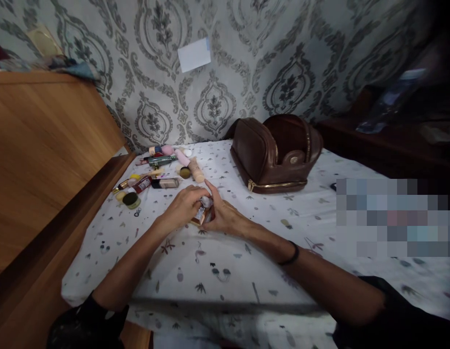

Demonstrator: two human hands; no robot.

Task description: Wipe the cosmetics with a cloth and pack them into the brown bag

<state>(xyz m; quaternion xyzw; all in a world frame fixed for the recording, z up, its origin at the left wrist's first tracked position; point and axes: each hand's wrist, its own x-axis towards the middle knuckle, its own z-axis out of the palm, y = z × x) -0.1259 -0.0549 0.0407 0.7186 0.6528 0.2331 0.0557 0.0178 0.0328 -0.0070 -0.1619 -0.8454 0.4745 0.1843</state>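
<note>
My left hand (183, 206) and my right hand (225, 213) meet over the middle of the white patterned sheet (217, 261). Between them is a small shiny bottle (200, 215) with a clear, silvery top. The fingers of my left hand close on its upper part. My right hand curves round its right side, thumb and fingers partly hidden. Just beyond the hands lie a beige tube (196, 172), a round dark-lidded jar (185, 172) and a foundation bottle (165, 183). Several other cosmetics, with a dark green-lidded jar (131, 200), spread to the left.
A brown leather bag (272, 155) stands unzipped at the back right. A wooden cabinet (46, 160) borders the left side. On a dark surface at the far right is a clear plastic bottle (388, 104). A white paper (194, 55) is on the patterned wall.
</note>
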